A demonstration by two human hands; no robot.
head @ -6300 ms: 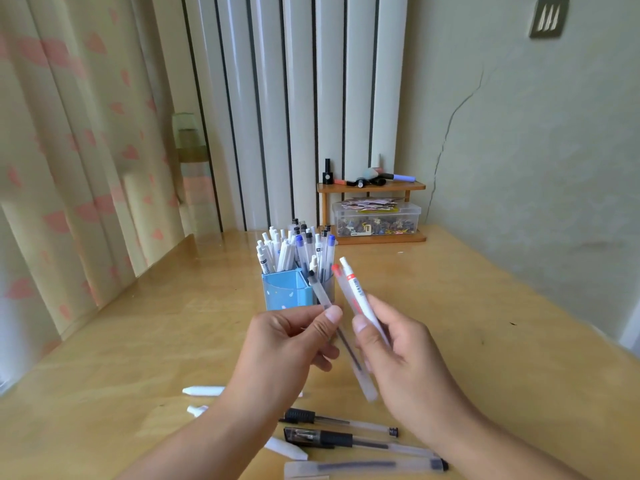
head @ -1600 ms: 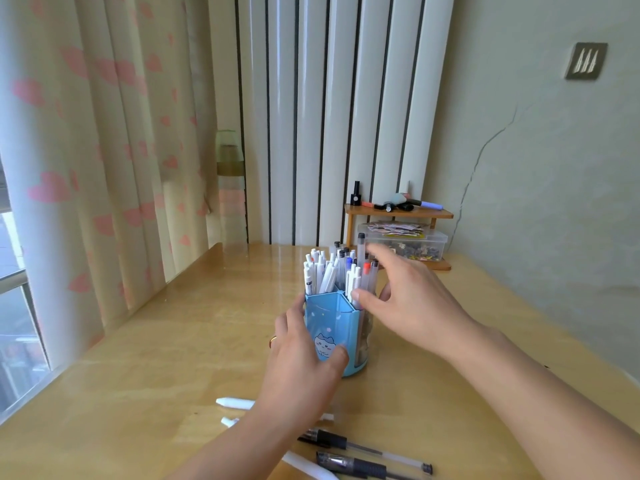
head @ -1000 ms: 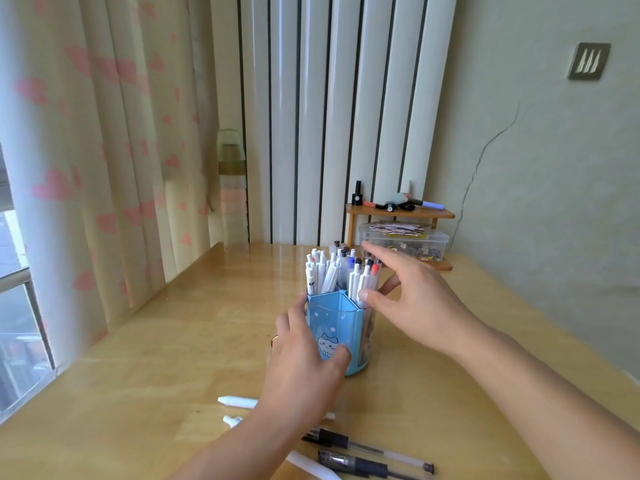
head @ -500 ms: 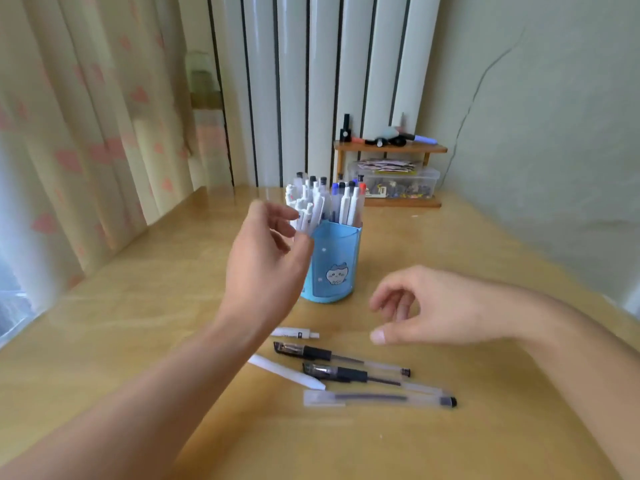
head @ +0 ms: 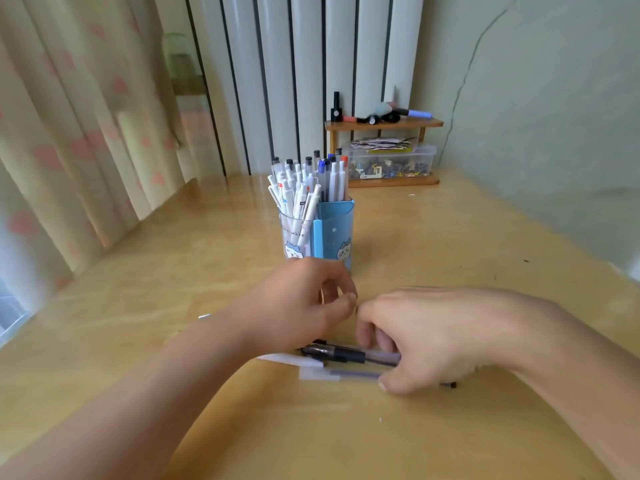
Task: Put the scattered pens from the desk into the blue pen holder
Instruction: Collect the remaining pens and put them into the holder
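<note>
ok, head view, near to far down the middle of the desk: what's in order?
Loose pens under the right hand → blue pen holder packed with pens → clear plastic box under the small wooden shelf → white slatted wall panel.

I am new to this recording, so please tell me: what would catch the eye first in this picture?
First, the blue pen holder, crammed with upright pens at the middle of the wooden desk. Nearer the camera, the right hand curls over loose pens lying on the desk, with the left hand just beside it.
</note>
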